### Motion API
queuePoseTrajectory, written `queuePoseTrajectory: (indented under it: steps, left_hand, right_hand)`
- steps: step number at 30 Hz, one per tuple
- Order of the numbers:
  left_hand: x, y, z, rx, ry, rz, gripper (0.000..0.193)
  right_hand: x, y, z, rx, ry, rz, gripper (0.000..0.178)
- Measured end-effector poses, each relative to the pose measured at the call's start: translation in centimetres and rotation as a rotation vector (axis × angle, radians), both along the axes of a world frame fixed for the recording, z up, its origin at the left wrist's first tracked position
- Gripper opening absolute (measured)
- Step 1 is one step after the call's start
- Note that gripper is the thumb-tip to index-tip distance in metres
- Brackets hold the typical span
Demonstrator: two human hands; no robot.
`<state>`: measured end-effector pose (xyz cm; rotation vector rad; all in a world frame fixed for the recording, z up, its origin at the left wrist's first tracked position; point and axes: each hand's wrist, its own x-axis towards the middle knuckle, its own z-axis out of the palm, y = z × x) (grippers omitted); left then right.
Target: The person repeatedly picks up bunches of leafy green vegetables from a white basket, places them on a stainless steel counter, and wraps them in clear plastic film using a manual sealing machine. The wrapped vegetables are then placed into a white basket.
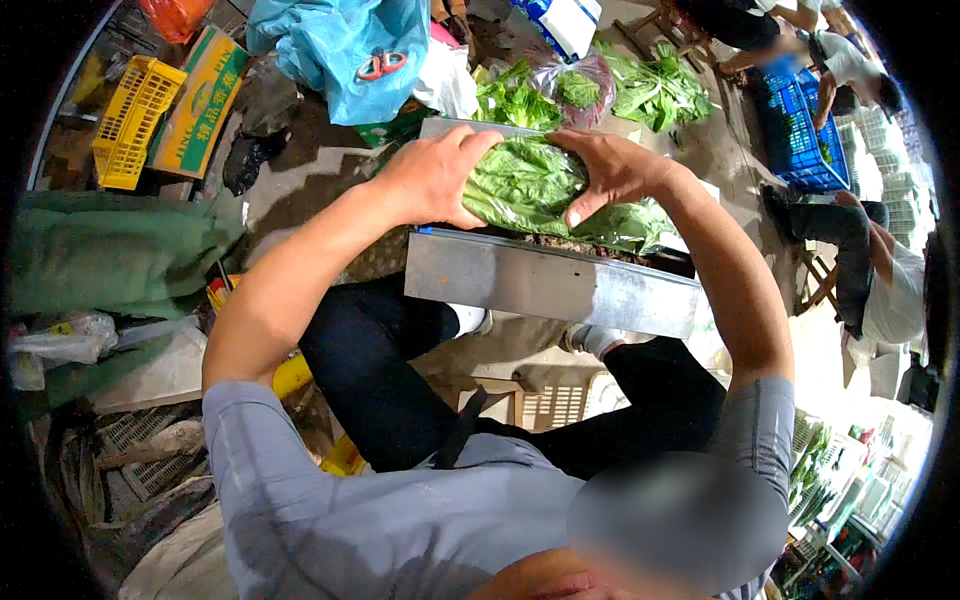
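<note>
Both bare hands are closing around a bundle of bright green, crinkled leafy vegetables wrapped in clear plastic film (520, 185), which is being held above the grey sheet-metal trough (550, 285) set in front of the seated person's knees. The left hand (435, 180) is cupping the bundle's left end, fingers curled over the top and thumb underneath; the right hand (610, 170) is wrapping the right side, fingers spread across the film with the thumb pressing the front face. Each grip is closed firmly on the bundle, with no gap showing. The bundle is probably light and soft, compressing readily; the leaves are likely bruising easily, and the film is looking glossy and possibly slippery. Holding it at both ends, as here, is spreading the pressure. Loose green leaves (655, 90) are lying on the ground beyond, near a blue plastic crate (800, 140).
</note>
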<state>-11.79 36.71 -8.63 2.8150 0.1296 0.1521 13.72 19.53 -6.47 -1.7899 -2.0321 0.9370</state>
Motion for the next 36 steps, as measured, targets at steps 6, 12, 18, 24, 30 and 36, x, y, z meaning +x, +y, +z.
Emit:
queuePoseTrajectory:
  steps: [6,12,18,24,30,36]
  left_hand:
    - [-1.0,-1.3,2.4,0.012,-0.004,-0.014,0.096]
    - [-2.3,-3.4,4.6,0.062,-0.097,-0.071,0.095]
    - [-4.6,-6.0,7.8,0.084,-0.197,-0.083,0.096]
    - [-8.0,-8.6,13.4,0.078,-0.228,-0.066,0.095]
    - [-11.8,-11.8,19.8,0.025,-0.258,-0.146,0.094]
    - [-16.6,-14.8,23.3,-0.069,-0.188,-0.153,0.096]
  right_hand:
    - [-1.3,-0.9,1.9,-0.091,0.078,-0.062,0.109]
    - [-3.5,-4.1,4.6,-0.078,0.099,-0.075,0.104]
    - [-6.2,-6.8,8.6,-0.015,0.048,-0.076,0.095]
    - [-9.2,-9.0,15.0,-0.059,-0.022,-0.083,0.116]
    - [-12.5,-12.0,21.6,-0.118,0.003,-0.035,0.125]
    - [-16.8,-15.4,25.0,-0.233,0.112,0.006,0.119]
